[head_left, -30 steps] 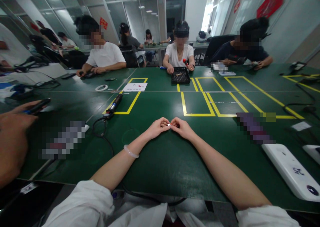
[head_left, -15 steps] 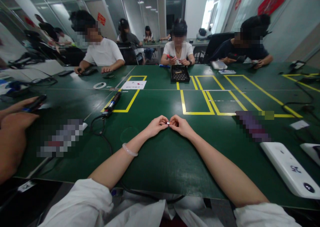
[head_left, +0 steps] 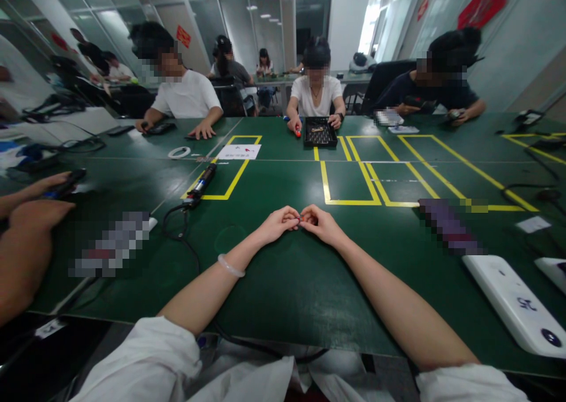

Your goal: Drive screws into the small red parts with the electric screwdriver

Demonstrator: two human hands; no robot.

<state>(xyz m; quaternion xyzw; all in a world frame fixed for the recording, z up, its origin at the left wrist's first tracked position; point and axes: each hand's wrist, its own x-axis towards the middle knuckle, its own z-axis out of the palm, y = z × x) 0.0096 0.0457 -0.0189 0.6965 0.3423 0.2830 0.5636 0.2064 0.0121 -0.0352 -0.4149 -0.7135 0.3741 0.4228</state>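
My left hand (head_left: 282, 224) and my right hand (head_left: 319, 220) meet above the green table (head_left: 283, 296), fingertips almost touching. Between them is a tiny reddish object (head_left: 302, 218), pinched from both sides. Its kind is too small to make out, and the fingers hide most of it. All the fingers are curled inward. A pale bangle (head_left: 230, 266) circles my left wrist.
Yellow tape outlines (head_left: 351, 202) mark the table ahead. To the left lie a black cylindrical tool (head_left: 204, 181) with a cable and a blurred device. A white power bank-like case (head_left: 515, 302) lies right. Across, a person works over a black tray (head_left: 320, 144).
The tiny object between my fingers looked silvery-white before and shows red now. My hands have barely moved. Across the table, the person's hands have lowered to the black tray's sides.
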